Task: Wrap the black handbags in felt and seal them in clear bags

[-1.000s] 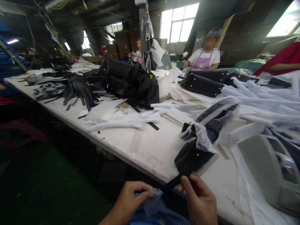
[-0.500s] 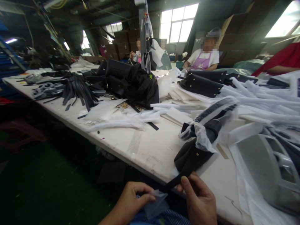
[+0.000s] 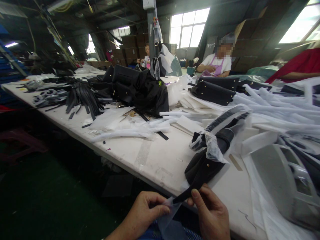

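Observation:
At the table's near edge, my left hand [image 3: 147,213] pinches a thin translucent plastic sheet [image 3: 171,216] between thumb and fingers. The sheet laps over the end of a black strap [image 3: 186,195]. My right hand [image 3: 211,210] grips that strap a little farther up, thumb on top. The strap runs up to a black handbag [image 3: 203,166] lying on the white table [image 3: 155,166]. Clear plastic wrapping [image 3: 213,150] is bunched around the bag's upper part and handles. Part of the sheet hangs below my hands over a blue checked cloth.
Right of the bag stands a grey machine-like object [image 3: 280,176]. White foam strips [image 3: 282,106] and black bags [image 3: 212,91] cover the far right. Black straps [image 3: 81,96] lie left, beside a black bag pile [image 3: 140,86]. A co-worker in a purple apron [image 3: 217,66] sits across the table.
My left hand has moved slightly right and closer to my right hand, drawing the plastic sheet over the strap's end. The right hand keeps its grip.

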`<move>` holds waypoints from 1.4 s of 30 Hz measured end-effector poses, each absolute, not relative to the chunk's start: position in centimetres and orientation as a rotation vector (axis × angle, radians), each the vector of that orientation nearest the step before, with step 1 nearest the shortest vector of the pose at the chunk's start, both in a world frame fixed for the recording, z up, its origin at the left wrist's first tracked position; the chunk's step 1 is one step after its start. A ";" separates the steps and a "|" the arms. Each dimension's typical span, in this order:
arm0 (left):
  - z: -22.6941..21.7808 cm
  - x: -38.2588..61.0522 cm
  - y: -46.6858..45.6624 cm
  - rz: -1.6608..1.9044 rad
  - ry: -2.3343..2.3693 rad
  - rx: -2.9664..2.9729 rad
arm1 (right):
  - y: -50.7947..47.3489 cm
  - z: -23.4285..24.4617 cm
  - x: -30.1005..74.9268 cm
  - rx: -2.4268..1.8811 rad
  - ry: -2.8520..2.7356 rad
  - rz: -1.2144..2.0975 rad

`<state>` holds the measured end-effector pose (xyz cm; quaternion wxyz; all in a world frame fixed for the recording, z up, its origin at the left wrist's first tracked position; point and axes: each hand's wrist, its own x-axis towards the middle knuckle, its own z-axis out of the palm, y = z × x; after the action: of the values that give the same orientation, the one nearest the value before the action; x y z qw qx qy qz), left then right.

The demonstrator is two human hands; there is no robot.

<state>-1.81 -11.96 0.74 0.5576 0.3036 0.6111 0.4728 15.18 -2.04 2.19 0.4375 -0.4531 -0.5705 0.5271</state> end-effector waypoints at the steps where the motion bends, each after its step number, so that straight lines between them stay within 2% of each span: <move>1: 0.9 -1.7 -11.7 1.118 1.444 0.719 | -1.9 2.1 15.3 -1.117 -1.421 1.311; 9: 2.4 0.6 -8.0 1.258 1.320 0.668 | -0.9 0.7 16.1 -1.054 -1.449 1.276; 15: 2.7 2.5 -5.8 1.334 1.248 0.672 | -0.2 1.9 17.4 -1.094 -1.476 1.137; 17: 2.7 2.6 -5.3 1.356 1.246 0.665 | 0.3 3.0 18.3 -1.036 -1.601 0.944; 21: 3.3 2.4 -4.5 1.381 1.267 0.713 | 3.2 7.0 19.3 -0.831 -1.811 0.302; 23: 3.8 2.5 -4.3 1.373 1.286 0.767 | 5.7 9.8 18.6 -0.640 -1.980 0.134; 26: 4.1 2.8 -4.3 1.342 1.336 0.814 | 9.6 13.3 16.6 -0.407 -2.375 0.152; 29: 3.9 3.0 -4.1 1.330 1.310 0.731 | 12.0 14.4 14.9 -0.341 -2.650 0.380; 33: 4.2 2.9 -3.1 1.402 1.187 0.547 | 12.6 13.1 14.5 -0.362 -2.607 0.672; 37: 5.4 2.8 -1.6 1.503 1.066 0.449 | 12.3 12.2 14.5 -0.389 -2.557 0.708; 42: 6.8 3.1 -0.6 1.612 1.128 0.582 | 12.5 12.1 14.5 -0.395 -2.545 0.716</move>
<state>3.07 -0.58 6.84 0.5185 0.2426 0.4701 0.6717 14.50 12.53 12.15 0.2321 -0.1437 -0.9260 0.2606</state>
